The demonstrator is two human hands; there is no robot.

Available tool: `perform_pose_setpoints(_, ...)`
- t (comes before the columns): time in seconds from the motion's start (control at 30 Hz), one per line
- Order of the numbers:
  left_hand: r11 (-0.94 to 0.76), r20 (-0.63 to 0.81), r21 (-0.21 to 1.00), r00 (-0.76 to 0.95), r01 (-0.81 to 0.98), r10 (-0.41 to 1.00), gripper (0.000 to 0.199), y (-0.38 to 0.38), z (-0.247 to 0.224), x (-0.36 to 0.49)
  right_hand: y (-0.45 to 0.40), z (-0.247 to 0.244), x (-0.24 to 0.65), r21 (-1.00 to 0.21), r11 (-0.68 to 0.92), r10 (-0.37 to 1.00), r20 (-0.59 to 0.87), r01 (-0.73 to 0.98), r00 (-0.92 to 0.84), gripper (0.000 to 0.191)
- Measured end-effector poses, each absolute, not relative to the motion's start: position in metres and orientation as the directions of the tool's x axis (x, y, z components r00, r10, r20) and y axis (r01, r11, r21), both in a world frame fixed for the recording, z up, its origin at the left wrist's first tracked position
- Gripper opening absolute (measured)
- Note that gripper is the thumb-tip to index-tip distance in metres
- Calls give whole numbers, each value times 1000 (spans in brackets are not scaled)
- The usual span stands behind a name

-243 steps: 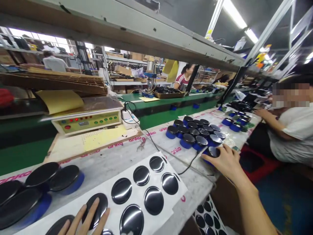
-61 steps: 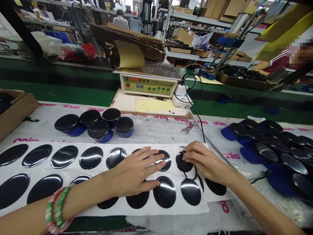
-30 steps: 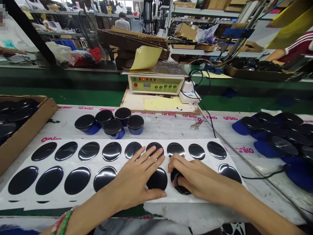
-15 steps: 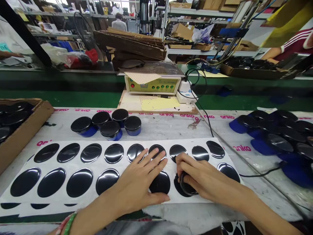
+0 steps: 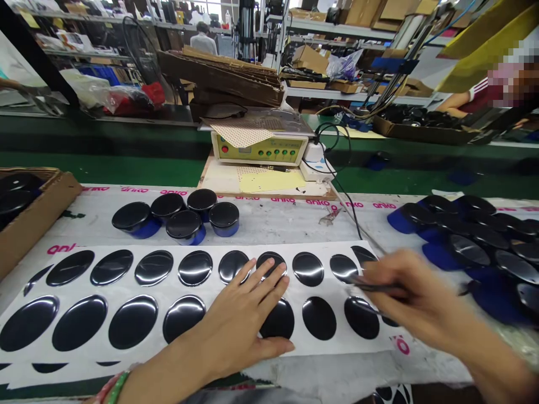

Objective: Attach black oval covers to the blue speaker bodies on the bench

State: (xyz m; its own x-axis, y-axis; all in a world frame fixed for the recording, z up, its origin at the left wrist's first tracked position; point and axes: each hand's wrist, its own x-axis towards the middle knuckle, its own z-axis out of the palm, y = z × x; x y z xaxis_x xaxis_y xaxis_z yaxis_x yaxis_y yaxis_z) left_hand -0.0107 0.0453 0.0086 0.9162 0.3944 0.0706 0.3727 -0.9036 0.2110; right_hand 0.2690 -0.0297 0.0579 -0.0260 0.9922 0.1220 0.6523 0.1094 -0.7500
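My left hand lies flat on a white sheet of glossy black round stickers, fingers spread, partly covering a few of them. Above the sheet's right end, my right hand is blurred by motion. Its fingers are closed on a thin, dark, ring-like piece, whose exact kind I cannot make out. Under this piece a black sticker shows on the sheet. Behind the sheet stand several round blue pieces with shiny black tops.
More black-topped blue pieces crowd the right side. A cardboard box of black round pieces borders the left. Behind are a control unit with buttons, a white plug block and cables. A person is at the far right.
My right hand has lifted off the sheet and moved right, carrying the dark piece away from the sticker it covered. My left hand stays in place. The view has shifted slightly.
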Motion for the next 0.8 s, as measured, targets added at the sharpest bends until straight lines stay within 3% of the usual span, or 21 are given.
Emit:
perform_pose_setpoints(0.13,-889,96,256,905,380,414,74,44,6,-7,23,58,238,-589,227,903,-170,776,-394,30)
perform_pose_setpoints(0.27,-882,90,283,905,377,416,74,43,6,-5,47,54,239,-445,295,860,-262,846,-438,29)
perform_pose_setpoints(0.47,-857,62,322,894,402,443,74,41,5,-4,50,52,248,-435,339,837,-266,834,-478,16)
perform_pose_setpoints(0.63,-860,77,322,895,395,440,76,42,2,-2,44,47,250,-454,352,852,-207,819,-481,27)
perform_pose_setpoints(0.8,-849,65,338,889,407,453,76,42,0,-3,43,41,255,-482,380,849,-159,790,-505,23)
